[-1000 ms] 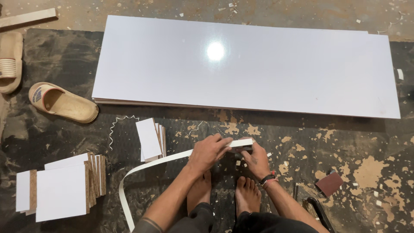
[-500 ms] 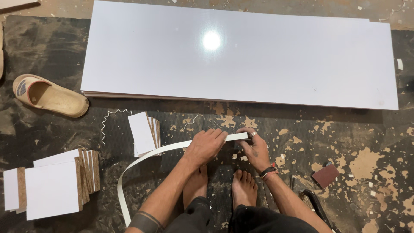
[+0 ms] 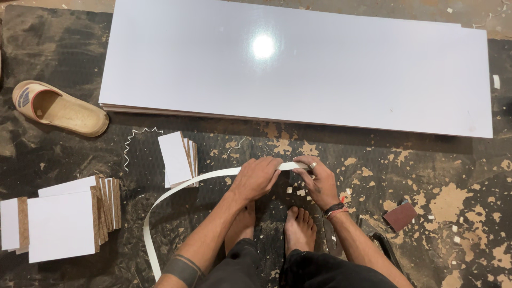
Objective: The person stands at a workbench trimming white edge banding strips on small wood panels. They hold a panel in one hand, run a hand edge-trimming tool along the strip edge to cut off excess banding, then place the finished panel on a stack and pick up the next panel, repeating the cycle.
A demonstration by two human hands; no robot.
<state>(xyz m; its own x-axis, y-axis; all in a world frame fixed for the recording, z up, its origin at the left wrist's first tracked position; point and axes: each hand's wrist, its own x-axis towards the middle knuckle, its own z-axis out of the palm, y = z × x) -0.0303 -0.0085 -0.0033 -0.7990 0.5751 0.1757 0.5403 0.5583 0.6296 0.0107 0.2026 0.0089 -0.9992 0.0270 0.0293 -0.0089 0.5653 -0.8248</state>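
My left hand [image 3: 257,178] and my right hand [image 3: 316,181] both pinch the end of a long white edge-banding strip [image 3: 176,193], just above my bare feet [image 3: 298,229]. From my hands the strip curves away to the left and then down toward the bottom of the view. Small white offcut chips [image 3: 298,191] lie on the floor under my hands. A large white laminated board [image 3: 298,64] lies flat on the floor beyond the hands.
A tan slipper [image 3: 58,109] lies at the far left. A small stack of white-faced board pieces [image 3: 178,157] leans left of my hands; larger stacks [image 3: 64,218] sit at lower left. A dark red sanding block [image 3: 400,216] and a dark tool [image 3: 386,248] lie at the right.
The view has shifted slightly; my hands stay on the strip's end, with the right hand's fingers now closed over it.
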